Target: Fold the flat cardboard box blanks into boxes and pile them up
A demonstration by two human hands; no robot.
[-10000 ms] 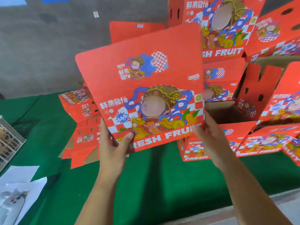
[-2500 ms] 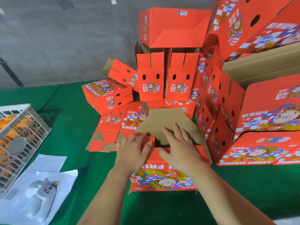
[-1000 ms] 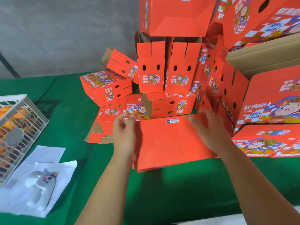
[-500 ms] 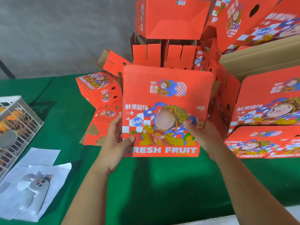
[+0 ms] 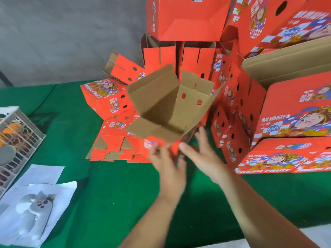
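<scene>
Box: my left hand (image 5: 167,163) grips the open red cardboard box (image 5: 172,108) at its 6 o'clock corner.
Right hand (image 5: 202,154): fingers spread, loose, beside it.

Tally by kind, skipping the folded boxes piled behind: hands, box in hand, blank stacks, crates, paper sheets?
Hands: 2, left hand and right hand
Open box in hand: 1
Stack of flat blanks: 1
White crate: 1
Paper sheets: 2, plain sheet and printed sheet
Total: 7
</scene>
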